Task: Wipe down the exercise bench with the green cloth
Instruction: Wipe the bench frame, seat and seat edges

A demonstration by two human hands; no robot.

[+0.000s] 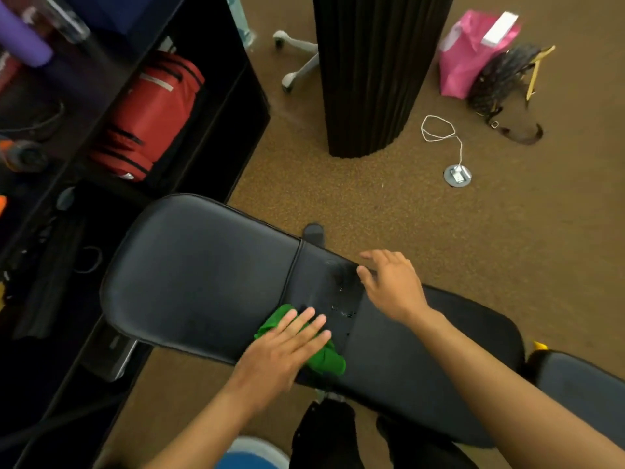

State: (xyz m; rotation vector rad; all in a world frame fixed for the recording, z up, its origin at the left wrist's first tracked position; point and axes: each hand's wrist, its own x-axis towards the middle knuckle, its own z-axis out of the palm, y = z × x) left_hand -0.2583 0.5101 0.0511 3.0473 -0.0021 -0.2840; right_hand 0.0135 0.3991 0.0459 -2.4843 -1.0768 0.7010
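The left hand (287,346) lies flat, fingers spread, pressing the crumpled green cloth (324,358) onto the black padded vinyl exercise bench (203,265), close to the bench's near edge and just left of the seam between two pads. The right hand (392,286) is open and holds nothing, its fingertips resting at the far edge of the bench. A few small wet droplets (341,309) sit between the hands. Good wiping here probably means keeping the palm flat, sweeping across those droplets toward the far edge, and steadying the bench with the free hand. The black open shelf unit (216,106) on the left holds a red zipped bag (152,113); a pink shopping bag (470,55) on the carpet carries a white box (500,28).
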